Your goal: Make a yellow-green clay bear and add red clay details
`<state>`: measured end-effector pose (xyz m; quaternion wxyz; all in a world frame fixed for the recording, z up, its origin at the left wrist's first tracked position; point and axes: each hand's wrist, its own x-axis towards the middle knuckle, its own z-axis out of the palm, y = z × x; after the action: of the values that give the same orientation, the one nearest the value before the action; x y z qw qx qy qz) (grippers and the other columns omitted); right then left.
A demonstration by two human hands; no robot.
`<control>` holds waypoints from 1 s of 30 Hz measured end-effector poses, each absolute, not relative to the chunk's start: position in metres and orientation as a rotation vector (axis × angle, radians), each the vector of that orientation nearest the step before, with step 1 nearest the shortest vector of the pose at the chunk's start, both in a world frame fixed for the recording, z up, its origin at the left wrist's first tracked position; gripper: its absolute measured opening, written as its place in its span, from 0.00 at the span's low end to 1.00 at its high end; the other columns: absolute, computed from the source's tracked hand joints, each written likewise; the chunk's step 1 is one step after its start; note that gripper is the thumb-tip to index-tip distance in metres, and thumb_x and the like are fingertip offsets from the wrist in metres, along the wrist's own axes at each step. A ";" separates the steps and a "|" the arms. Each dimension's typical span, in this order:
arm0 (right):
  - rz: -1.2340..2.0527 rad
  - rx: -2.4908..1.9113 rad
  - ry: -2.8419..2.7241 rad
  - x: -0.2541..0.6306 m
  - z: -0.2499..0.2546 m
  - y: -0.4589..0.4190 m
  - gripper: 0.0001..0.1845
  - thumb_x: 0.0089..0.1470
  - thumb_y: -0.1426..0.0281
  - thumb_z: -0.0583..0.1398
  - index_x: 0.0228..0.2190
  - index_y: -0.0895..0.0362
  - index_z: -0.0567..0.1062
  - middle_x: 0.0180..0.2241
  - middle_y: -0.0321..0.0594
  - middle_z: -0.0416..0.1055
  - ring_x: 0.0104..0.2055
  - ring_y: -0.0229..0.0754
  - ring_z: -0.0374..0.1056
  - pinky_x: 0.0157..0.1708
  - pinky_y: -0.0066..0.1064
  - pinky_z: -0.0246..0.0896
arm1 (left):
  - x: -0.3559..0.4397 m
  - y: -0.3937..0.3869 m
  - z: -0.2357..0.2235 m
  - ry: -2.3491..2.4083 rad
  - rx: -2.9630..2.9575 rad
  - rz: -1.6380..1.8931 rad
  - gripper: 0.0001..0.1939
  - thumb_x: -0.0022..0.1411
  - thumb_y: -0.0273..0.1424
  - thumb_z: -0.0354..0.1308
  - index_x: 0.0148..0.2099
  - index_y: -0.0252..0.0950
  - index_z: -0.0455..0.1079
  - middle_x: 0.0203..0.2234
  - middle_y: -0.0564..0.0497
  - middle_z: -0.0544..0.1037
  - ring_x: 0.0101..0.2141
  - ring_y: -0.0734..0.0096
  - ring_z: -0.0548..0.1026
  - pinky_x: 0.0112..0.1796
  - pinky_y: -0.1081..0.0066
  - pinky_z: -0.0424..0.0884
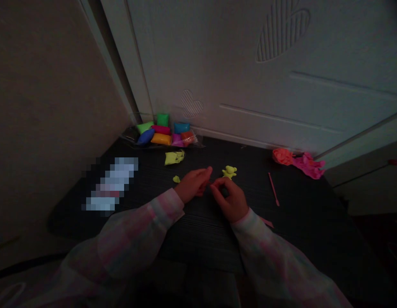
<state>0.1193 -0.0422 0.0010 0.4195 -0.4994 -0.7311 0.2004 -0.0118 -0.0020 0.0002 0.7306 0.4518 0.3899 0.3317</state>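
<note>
Over the middle of the dark table, my left hand (195, 184) is turned on its side with its fingers drawn together. Close to its right, my right hand (231, 199) pinches thumb and forefinger together. Whatever lies between the fingers of either hand is too small and dark to make out. Just behind my right hand is a small yellow clay bear (229, 172), its lower part partly covered by the hand. A little lump of yellow clay (176, 179) rests left of my left hand. Farther back lies a torn yellow clay packet (172, 158).
A clear bag of colourful clay packets (161, 139) lies at the back left. A blurred-out pale object (113, 184) is on the left. To the right are a thin pink tool (273, 189), crumpled orange material (282, 156) and pink material (309, 165). A white panel (217, 64) rises behind the table.
</note>
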 end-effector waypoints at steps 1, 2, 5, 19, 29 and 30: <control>0.505 -1.251 -1.835 0.119 0.001 -0.042 0.02 0.47 0.71 0.54 0.25 0.57 0.65 0.21 0.33 0.63 0.23 0.33 0.60 0.25 0.25 0.57 | -0.011 -0.002 -0.001 0.839 0.973 0.729 0.19 0.52 0.46 0.47 0.24 0.34 0.54 0.13 0.61 0.54 0.12 0.87 0.52 0.13 0.83 0.48; 0.506 -1.249 -1.836 0.119 0.001 -0.042 0.02 0.46 0.71 0.55 0.25 0.57 0.65 0.21 0.33 0.64 0.23 0.33 0.60 0.25 0.25 0.57 | -0.011 -0.002 -0.002 0.816 0.956 0.725 0.19 0.52 0.46 0.47 0.24 0.34 0.55 0.13 0.61 0.54 0.12 0.87 0.53 0.12 0.83 0.48; 0.511 -1.249 -1.828 0.120 0.001 -0.041 0.01 0.46 0.72 0.55 0.25 0.56 0.66 0.21 0.33 0.64 0.24 0.33 0.60 0.25 0.25 0.57 | -0.010 -0.003 -0.003 0.753 0.943 0.700 0.17 0.54 0.43 0.45 0.25 0.33 0.56 0.13 0.60 0.55 0.12 0.86 0.54 0.13 0.83 0.49; 0.379 -1.243 -1.836 0.121 -0.002 -0.040 0.04 0.45 0.70 0.57 0.27 0.56 0.68 0.21 0.32 0.61 0.23 0.33 0.59 0.25 0.27 0.56 | -0.010 -0.007 0.000 0.712 1.021 0.598 0.20 0.55 0.46 0.42 0.28 0.32 0.60 0.13 0.60 0.55 0.13 0.86 0.53 0.13 0.82 0.49; 0.270 -1.192 -1.923 0.120 0.003 -0.043 0.02 0.47 0.72 0.54 0.26 0.55 0.68 0.21 0.33 0.62 0.24 0.34 0.59 0.26 0.28 0.56 | -0.010 -0.007 0.000 0.835 1.151 0.655 0.16 0.53 0.43 0.47 0.26 0.33 0.58 0.14 0.60 0.56 0.15 0.86 0.54 0.14 0.83 0.50; 0.285 -1.192 -1.917 0.120 0.003 -0.043 0.02 0.48 0.72 0.54 0.26 0.55 0.67 0.21 0.33 0.62 0.24 0.34 0.59 0.26 0.28 0.56 | -0.010 -0.006 0.000 0.848 1.161 0.670 0.16 0.53 0.42 0.48 0.25 0.34 0.57 0.13 0.60 0.56 0.14 0.86 0.53 0.14 0.83 0.50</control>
<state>0.1201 -0.0430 0.0032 0.4196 -0.4757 -0.7647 0.1138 -0.0102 -0.0061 0.0004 0.7017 0.5215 0.3808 0.3011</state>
